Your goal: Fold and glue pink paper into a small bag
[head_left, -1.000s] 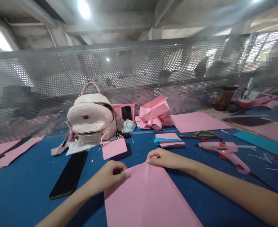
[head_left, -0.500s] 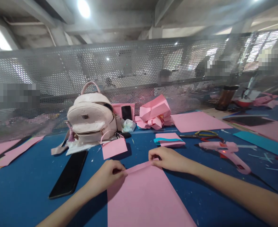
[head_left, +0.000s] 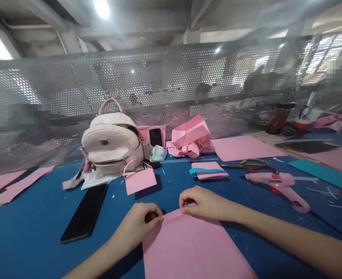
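A large sheet of pink paper [head_left: 194,248] lies in front of me on the blue table [head_left: 22,224]. Its far edge is pinched at the left by my left hand [head_left: 138,223], fingers curled over it. A short way to the right, my right hand [head_left: 204,203] pinches the same edge between thumb and fingers. The edge looks slightly raised or folded there; the fingertips hide part of it. Beyond my hands are a small pink paper bag with a handle [head_left: 141,181] and a folded pink piece with a blue strip [head_left: 209,171].
A black phone [head_left: 85,215] lies left, before a white backpack [head_left: 109,139]. Crumpled pink paper [head_left: 191,135] sits at the back. At right are scissors [head_left: 246,164], a pink glue gun [head_left: 284,186] with a cord and blue paper [head_left: 324,174]. A perforated metal screen [head_left: 165,85] stands behind.
The pink sheet has shifted right and towards me. My left hand has moved right and nearer; my right hand has come slightly nearer. Both still pinch the far edge.
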Demonstrator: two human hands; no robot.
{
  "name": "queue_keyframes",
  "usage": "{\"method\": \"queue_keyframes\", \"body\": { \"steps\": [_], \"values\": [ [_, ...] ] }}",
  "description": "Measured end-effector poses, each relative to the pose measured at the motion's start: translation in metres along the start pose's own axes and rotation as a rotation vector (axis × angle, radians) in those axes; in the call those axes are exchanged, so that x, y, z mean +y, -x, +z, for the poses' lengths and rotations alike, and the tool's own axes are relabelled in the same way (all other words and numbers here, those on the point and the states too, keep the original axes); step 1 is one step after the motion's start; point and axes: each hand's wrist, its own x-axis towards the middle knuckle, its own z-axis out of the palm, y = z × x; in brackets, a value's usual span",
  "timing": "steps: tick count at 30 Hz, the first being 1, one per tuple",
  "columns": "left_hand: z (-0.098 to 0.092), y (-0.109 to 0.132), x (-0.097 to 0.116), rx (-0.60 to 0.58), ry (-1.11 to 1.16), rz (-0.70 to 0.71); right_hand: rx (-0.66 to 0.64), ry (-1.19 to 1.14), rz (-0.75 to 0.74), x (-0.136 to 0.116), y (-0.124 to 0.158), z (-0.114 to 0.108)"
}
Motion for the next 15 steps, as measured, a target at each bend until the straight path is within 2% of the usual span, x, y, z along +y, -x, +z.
{"method": "queue_keyframes", "body": {
  "steps": [4,11,15],
  "values": [
    [0.003,0.002,0.0,0.043,-0.037,0.037,0.05,0.033,-0.039,0.001,-0.001,0.011],
    [0.003,-0.001,-0.006,0.093,-0.054,0.06,0.136,0.178,-0.129,0.003,-0.003,0.016],
    [0.002,-0.002,-0.013,0.134,-0.157,0.148,0.164,0.259,-0.184,0.008,-0.005,0.019]
  ]
}}
